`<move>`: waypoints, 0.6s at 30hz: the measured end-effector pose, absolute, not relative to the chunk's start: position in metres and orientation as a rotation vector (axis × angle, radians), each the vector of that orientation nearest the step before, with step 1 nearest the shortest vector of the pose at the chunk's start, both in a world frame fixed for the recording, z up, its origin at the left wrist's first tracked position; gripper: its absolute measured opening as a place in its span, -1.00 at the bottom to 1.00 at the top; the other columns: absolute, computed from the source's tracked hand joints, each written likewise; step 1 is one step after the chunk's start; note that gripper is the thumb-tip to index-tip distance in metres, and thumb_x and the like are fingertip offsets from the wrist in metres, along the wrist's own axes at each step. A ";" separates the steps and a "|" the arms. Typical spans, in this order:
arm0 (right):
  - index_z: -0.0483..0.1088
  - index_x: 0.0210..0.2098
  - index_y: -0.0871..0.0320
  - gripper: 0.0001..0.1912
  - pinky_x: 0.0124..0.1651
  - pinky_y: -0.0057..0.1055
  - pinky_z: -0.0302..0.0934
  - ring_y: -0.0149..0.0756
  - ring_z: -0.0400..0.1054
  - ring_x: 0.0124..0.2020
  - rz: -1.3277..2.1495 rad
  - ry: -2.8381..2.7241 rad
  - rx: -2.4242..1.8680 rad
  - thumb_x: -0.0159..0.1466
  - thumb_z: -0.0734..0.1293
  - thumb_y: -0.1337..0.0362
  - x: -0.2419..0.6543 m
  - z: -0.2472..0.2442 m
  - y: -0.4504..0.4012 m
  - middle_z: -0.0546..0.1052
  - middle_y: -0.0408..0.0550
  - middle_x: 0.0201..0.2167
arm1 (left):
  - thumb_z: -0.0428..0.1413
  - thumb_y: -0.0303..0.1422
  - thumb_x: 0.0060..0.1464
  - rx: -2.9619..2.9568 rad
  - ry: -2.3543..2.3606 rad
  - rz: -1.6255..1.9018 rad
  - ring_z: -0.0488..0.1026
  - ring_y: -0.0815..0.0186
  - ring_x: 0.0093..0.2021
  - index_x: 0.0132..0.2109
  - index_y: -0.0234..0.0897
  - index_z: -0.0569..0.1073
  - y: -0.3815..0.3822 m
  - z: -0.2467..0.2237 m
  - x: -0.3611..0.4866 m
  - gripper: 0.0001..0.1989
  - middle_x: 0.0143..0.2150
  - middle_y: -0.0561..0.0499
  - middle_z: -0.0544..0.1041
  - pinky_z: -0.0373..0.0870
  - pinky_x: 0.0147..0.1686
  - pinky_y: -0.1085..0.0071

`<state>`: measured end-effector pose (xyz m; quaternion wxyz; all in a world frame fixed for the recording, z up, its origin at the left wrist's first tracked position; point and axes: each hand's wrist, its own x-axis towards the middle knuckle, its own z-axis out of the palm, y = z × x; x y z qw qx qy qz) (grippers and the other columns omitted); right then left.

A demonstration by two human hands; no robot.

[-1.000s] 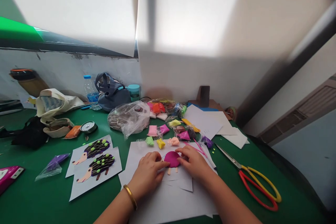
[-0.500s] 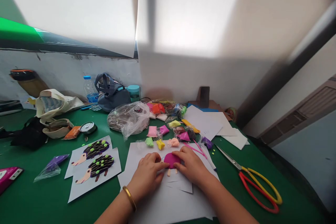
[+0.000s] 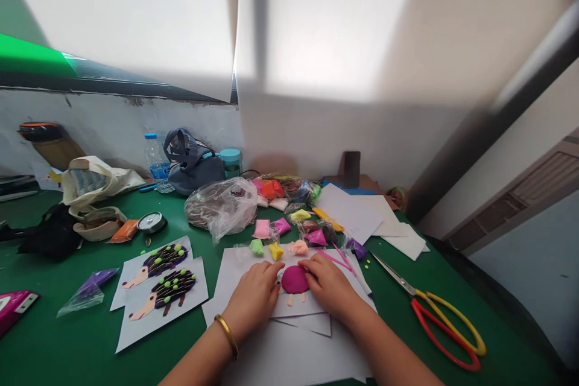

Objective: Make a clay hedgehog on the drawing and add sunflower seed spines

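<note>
Just then, the rounded magenta clay disc (image 3: 295, 279) showed more fully than it had a moment earlier, its outline plumper and smoother. It lay on a white paper sheet (image 3: 246, 268) in the middle of the work, with two pale peach clay strips (image 3: 290, 299) poking out below its lower edge. The left hand (image 3: 252, 295), a gold bangle (image 3: 227, 336) at its wrist, and the right hand (image 3: 328, 285) had eased apart to either side of the disc, leaving only a narrow gap between them. Neither hand gripped it; their curved fingers lay low against its sides.

Just beyond the paper sat a small yellow clay lump (image 3: 276, 251), a green clay lump (image 3: 256, 246) and a peach clay lump (image 3: 298, 248), with a pink clay packet (image 3: 262, 229) behind them. To the left, two paper hedgehog pictures (image 3: 158, 292) made of dark clay and lime dots lay on the green surface (image 3: 67, 338). To the right rested a pair of steel scissors (image 3: 392, 275) with red and yellow handles, well clear of both hands.
</note>
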<state>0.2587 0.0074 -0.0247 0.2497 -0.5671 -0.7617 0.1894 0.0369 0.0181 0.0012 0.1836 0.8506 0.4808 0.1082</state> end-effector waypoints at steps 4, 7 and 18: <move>0.44 0.05 0.14 -0.62 0.00 -0.28 0.26 -0.19 0.38 -0.07 0.514 -2.018 -1.512 0.32 0.17 0.41 0.262 -0.029 0.009 0.47 0.04 -0.14 | 0.01 -0.42 0.19 2.448 1.437 0.212 0.40 0.12 -0.02 0.20 -0.19 0.34 0.023 0.011 0.049 -0.58 -0.01 -0.12 0.45 0.34 -0.06 0.25; 0.48 0.00 0.14 -0.63 -0.01 -0.31 0.26 -0.21 0.38 -0.10 0.541 -2.002 -1.504 0.31 0.16 0.43 0.265 -0.032 0.011 0.48 0.03 -0.17 | 0.03 -0.38 0.19 2.528 1.449 0.152 0.41 0.12 -0.09 0.09 -0.11 0.43 0.026 0.015 0.060 -0.67 -0.07 -0.09 0.45 0.33 -0.13 0.25; 0.53 -0.04 0.10 -0.61 -0.06 -0.36 0.26 -0.23 0.38 -0.16 0.542 -2.048 -1.547 0.25 0.20 0.47 0.263 -0.029 0.009 0.46 0.00 -0.22 | -0.02 -0.31 0.27 2.502 1.511 0.268 0.35 0.13 -0.05 -0.01 -0.01 0.51 0.028 -0.003 0.070 -0.74 -0.10 -0.06 0.41 0.23 -0.07 0.18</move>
